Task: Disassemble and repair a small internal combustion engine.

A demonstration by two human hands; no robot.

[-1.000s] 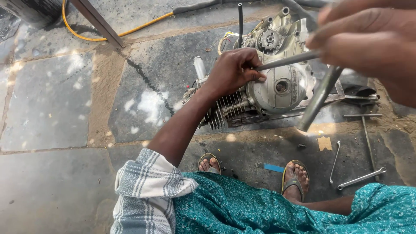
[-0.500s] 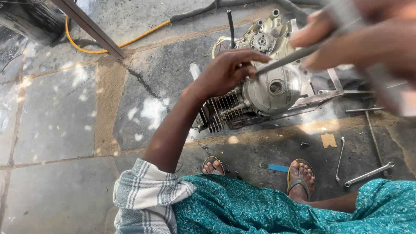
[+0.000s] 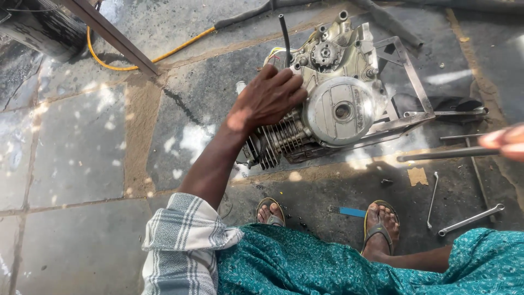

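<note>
Person is wearing a grey-and-white checked sleeve [image 3: 183,240], rolled at the elbow well behind the left hand [image 3: 267,98]. Teal patterned wrap [image 3: 327,262] is covering the legs. Flip-flops [image 3: 379,226] are showing yellow-edged soles. Right hand [image 3: 505,141] is showing fingertips only, bare.

Stone-slab floor [image 3: 71,164], engine [image 3: 327,104] on metal frame [image 3: 406,71], spanners [image 3: 470,219] (two), yellow hose [image 3: 164,54]
</note>
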